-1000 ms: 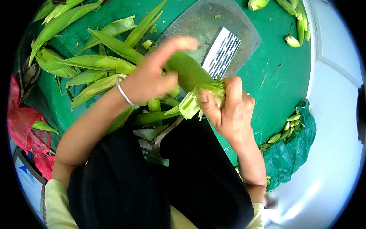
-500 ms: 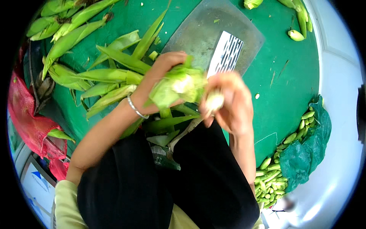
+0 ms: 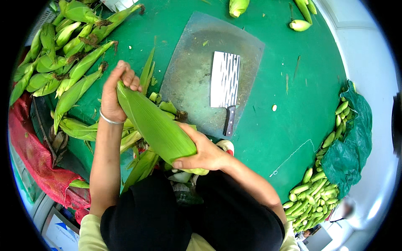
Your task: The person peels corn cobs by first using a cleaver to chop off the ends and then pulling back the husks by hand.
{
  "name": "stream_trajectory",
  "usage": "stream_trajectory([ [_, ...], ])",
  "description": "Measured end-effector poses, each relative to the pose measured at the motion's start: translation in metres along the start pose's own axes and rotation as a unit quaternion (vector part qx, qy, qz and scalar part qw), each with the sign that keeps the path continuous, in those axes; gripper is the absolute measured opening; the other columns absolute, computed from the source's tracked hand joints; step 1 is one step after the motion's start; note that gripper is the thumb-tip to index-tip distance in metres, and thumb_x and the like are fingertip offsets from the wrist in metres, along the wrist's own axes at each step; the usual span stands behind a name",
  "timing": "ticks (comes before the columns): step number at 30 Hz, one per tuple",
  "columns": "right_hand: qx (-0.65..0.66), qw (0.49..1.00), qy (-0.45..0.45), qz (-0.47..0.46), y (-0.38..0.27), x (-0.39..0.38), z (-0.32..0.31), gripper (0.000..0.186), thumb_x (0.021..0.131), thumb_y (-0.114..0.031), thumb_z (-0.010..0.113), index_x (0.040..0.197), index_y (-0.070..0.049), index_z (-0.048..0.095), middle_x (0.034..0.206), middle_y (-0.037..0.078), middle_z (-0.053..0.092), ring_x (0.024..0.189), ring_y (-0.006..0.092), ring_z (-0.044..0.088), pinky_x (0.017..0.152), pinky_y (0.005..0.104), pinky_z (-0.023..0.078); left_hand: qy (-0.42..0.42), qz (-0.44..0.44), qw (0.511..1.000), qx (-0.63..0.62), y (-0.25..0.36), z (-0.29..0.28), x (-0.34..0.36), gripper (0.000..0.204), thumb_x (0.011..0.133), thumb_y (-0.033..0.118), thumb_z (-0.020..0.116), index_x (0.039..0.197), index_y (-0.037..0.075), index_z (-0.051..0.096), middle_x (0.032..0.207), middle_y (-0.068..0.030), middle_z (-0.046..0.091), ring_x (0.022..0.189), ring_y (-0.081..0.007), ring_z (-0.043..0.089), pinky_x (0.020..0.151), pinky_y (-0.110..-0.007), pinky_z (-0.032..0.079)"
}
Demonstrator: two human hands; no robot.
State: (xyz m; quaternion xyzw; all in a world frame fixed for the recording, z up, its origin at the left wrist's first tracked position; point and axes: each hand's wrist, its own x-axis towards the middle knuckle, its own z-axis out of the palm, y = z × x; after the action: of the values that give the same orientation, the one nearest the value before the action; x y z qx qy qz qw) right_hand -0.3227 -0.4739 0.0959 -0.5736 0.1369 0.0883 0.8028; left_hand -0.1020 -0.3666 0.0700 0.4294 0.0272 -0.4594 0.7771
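An ear of corn in its green husk (image 3: 157, 123) lies slantwise between my two hands, above my knees. My right hand (image 3: 203, 150) is wrapped around its thick lower end, thumb on the near side. At the narrow tip, my left hand (image 3: 117, 92) has its fingers curled against the husk; a silver bangle circles that wrist. Loose husk leaves (image 3: 142, 167) lie beneath the ear, partly hidden by it. Beyond my right hand, a cleaver (image 3: 226, 79) with a patterned blade and dark handle rests on a translucent cutting board (image 3: 184, 54).
Several unhusked ears (image 3: 83, 62) are piled at the far left, above a red mesh bag (image 3: 46, 163). At the right, a green sack (image 3: 345, 146) spills many small green ears (image 3: 312, 201). Other ears (image 3: 238, 7) lie along the far side of the green surface (image 3: 268, 138).
Half a second ago a blurred bunch of green husk was at my left hand and a pale round end at my right. Now both hands are on a whole husked ear, and the view has shifted.
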Motion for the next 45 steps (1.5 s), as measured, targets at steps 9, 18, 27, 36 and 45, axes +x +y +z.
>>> stream_trajectory([
  [9, 0.018, 0.932, 0.35, 0.092, -0.006, -0.002, -0.168, 0.072, 0.067, -0.023, 0.078, 0.123, 0.0, 0.039, 0.102, 0.017, 0.058, 0.09, 0.0236, 0.059, 0.073, 0.036, 0.051, -0.058, 0.128, 0.733, 0.665, -0.031, -0.028, 0.003, 0.045, 0.077, 0.034, 0.067, 0.113, 0.009, 0.053, 0.117, -0.0187, 0.052, 0.113, -0.0314, 0.048, 0.093, -0.043, 0.039],
  [18, -0.172, 0.893, 0.41, -0.066, -0.049, 0.026, -0.264, 0.037, 0.08, -0.013, 0.063, 0.108, 0.006, 0.05, 0.104, 0.018, 0.058, 0.094, 0.0271, 0.059, 0.079, 0.0355, 0.048, -0.217, -0.032, 0.369, 0.903, -0.116, -0.017, -0.074, 0.085, 0.055, 0.031, 0.08, 0.13, 0.031, 0.039, 0.143, -0.01, 0.02, 0.132, -0.0415, 0.014, 0.093, -0.065, 0.029],
  [27, -0.328, 0.852, 0.372, 0.167, 0.123, -0.036, -0.13, 0.047, 0.066, -0.018, 0.071, 0.101, 0.005, 0.048, 0.08, 0.017, 0.059, 0.071, 0.0288, 0.059, 0.069, 0.0373, 0.048, 0.003, -0.129, 0.465, 0.876, -0.06, -0.089, -0.077, 0.059, 0.067, 0.019, 0.073, 0.118, 0.021, 0.045, 0.13, -0.0102, 0.036, 0.12, -0.0407, 0.032, 0.086, -0.06, 0.039],
  [36, -0.009, 0.945, 0.308, 0.106, 0.061, -0.035, -0.083, 0.026, 0.077, 0.003, 0.049, 0.101, -0.004, 0.04, 0.076, 0.011, 0.06, 0.051, 0.012, 0.053, 0.038, 0.0232, 0.04, 0.189, -0.212, 0.466, 0.838, -0.067, -0.255, -0.27, 0.06, 0.073, 0.028, 0.067, 0.126, 0.023, 0.04, 0.137, -0.0089, 0.03, 0.123, -0.0419, 0.028, 0.089, -0.065, 0.035],
  [45, -0.067, 0.962, 0.188, 0.186, 0.034, -0.033, -0.023, 0.006, 0.084, -0.006, 0.053, 0.085, -0.001, 0.05, 0.064, 0.009, 0.057, 0.044, 0.0126, 0.048, 0.043, 0.0251, 0.039, 0.241, -0.258, 0.563, 0.747, -0.078, -0.31, -0.354, 0.028, 0.071, 0.018, 0.059, 0.096, 0.006, 0.058, 0.092, -0.0193, 0.06, 0.076, -0.0379, 0.058, 0.066, -0.047, 0.047],
])
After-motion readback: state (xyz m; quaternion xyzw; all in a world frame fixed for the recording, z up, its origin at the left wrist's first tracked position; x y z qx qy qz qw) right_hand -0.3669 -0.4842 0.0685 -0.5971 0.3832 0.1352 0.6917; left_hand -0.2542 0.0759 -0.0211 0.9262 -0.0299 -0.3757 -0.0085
